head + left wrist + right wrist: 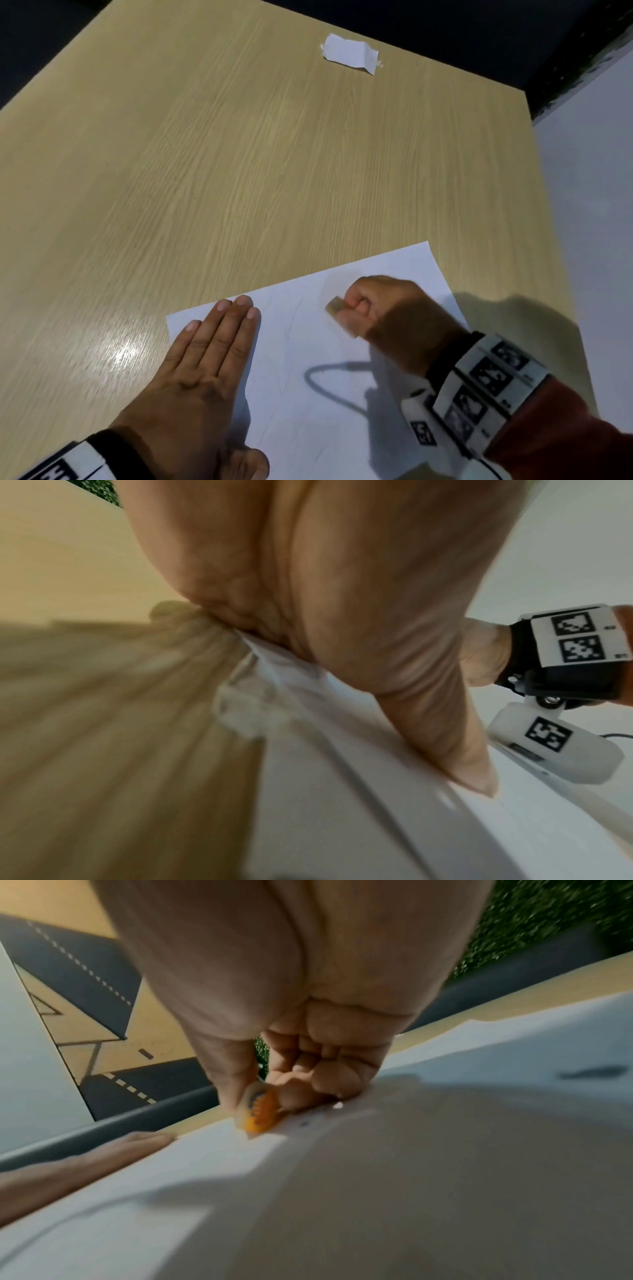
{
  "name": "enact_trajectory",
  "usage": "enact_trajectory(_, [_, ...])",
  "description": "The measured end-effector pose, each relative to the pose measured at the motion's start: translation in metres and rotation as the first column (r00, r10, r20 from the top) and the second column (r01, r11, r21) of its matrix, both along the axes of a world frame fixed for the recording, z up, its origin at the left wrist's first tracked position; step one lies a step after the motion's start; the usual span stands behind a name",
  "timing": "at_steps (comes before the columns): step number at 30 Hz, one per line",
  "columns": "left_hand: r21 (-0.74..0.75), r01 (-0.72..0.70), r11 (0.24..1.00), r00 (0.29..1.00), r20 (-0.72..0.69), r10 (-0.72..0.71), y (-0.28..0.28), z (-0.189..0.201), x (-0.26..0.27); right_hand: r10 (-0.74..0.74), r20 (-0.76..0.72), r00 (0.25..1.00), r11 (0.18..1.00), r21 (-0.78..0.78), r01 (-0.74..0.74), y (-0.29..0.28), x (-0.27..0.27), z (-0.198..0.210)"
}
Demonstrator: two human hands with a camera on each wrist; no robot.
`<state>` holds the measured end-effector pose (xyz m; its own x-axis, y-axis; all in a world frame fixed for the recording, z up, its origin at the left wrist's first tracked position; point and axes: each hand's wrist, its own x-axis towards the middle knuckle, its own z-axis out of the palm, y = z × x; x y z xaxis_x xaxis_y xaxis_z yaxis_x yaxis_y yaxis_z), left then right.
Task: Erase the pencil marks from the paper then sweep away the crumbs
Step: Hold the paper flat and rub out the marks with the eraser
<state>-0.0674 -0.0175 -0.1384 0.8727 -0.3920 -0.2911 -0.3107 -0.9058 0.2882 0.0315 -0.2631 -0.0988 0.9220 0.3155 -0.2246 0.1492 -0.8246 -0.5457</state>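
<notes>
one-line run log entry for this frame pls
phase: erasing | left hand: flat, pressing white paper sheet | right hand: grip on small orange-wrapped eraser, tip on sheet | faint pencil marks remain

Left hand (205, 363) is laid out flat, palm down, four fingers straight and pressed together, thumb tucked off to the side near the body. Right hand (387, 311) is balled into a loose fist with the fingers curled under and the thumb pinching against them, a bit motion-blurred. Both wrists wear marker-covered camera bands, and the right forearm has a reddish sleeve.
</notes>
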Motion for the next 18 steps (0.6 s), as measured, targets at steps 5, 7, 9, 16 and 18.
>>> enact_trajectory(5, [0.003, 0.001, 1.000, 1.000, -0.010, -0.001, 0.000, 0.002, -0.001, -0.221, -0.017, 0.975, 0.972, -0.078, 0.220, -0.045, 0.032, 0.010])
enact_trajectory(7, [0.002, -0.004, 1.000, 1.000, -0.022, 0.004, -0.001, 0.002, 0.000, -0.226, 0.013, 0.974, 0.973, -0.045, 0.226, -0.042, 0.025, 0.007])
enact_trajectory(9, [0.002, -0.015, 1.000, 0.999, -0.030, 0.015, 0.000, 0.002, 0.000, -0.113, 0.027, 0.993, 0.993, -0.018, 0.114, -0.023, 0.007, 0.004])
enact_trajectory(16, [0.012, -0.012, 1.000, 0.999, -0.035, 0.013, -0.001, 0.004, 0.001, -0.269, -0.037, 0.962, 0.962, -0.059, 0.267, -0.049, 0.025, 0.009])
enact_trajectory(18, [0.014, -0.017, 1.000, 0.999, -0.046, 0.018, -0.002, 0.005, 0.001, -0.297, -0.049, 0.954, 0.954, -0.062, 0.294, -0.056, 0.027, 0.011])
